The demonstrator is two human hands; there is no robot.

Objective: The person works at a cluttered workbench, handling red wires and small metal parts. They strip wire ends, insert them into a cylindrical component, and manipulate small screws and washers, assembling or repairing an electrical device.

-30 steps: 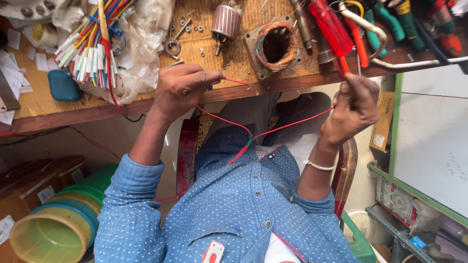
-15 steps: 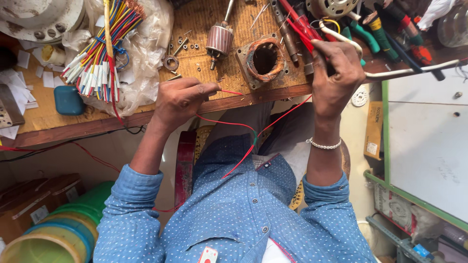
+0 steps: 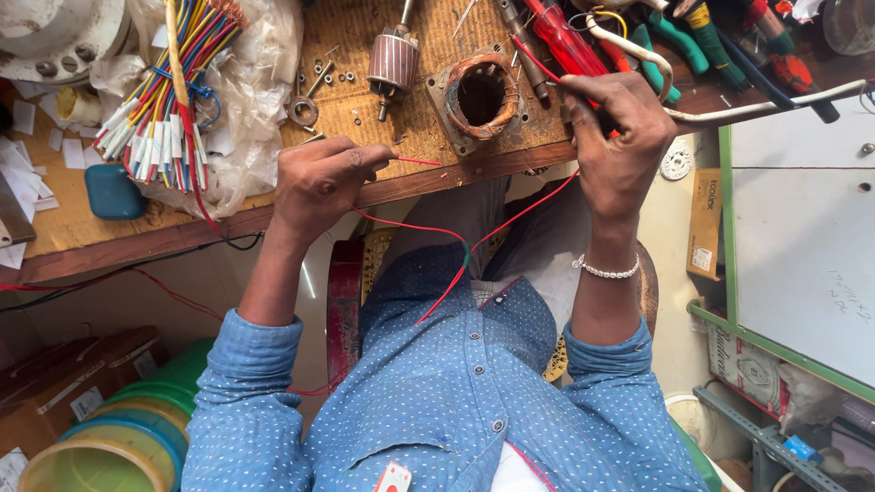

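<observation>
Head view: both hands' fingers pinching red wire (image 3: 510, 219), copper-wound stator (image 3: 480, 94) between left hand (image 3: 319, 182) and right hand (image 3: 615, 137).

Pretty cluttered wooden workbench (image 3: 410, 187) here: a copper-wound stator (image 3: 480, 91) sits next to a small rotor (image 3: 392, 62), with loose screws (image 3: 321, 77) scattered about. Far side has a bundle of coloured wires (image 3: 173, 100) on a plastic sheet (image 3: 246, 137), a teal block (image 3: 113, 191), plus screwdrivers (image 3: 711, 41) piled at the other end.

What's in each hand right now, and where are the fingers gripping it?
Both hold one thin red wire: left hand pinches near one end, right hand the other; the middle sags between.
</observation>
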